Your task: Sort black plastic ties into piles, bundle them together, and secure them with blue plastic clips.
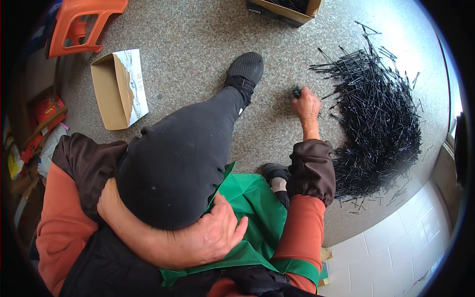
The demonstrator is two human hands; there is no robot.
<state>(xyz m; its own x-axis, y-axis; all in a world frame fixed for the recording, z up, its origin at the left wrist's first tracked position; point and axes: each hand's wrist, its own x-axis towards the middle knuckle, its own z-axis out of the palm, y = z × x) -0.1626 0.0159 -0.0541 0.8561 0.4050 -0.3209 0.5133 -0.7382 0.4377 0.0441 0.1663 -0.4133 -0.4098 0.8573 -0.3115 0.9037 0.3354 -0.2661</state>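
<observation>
On the speckled floor, my right hand (307,105) is closed around a small dark clump of black pieces (297,92), mostly hidden by the fingers. Just to its right spreads a large heap of thin black stick-like pieces (378,119), with loose ones poking out around its edge; their exact kind is too small to make out. My left arm wraps around my bent knee. The left hand (213,235) rests on my lap over the green apron (255,198), its fingers loosely bent and apart, with nothing seen in them.
An open cardboard box (110,91) lies left of my foot. Another box (279,14) with dark contents stands at the far edge. At upper left is an orange plastic stool (81,27). My black shoe (246,69) is planted on the floor (193,54) between box and heap.
</observation>
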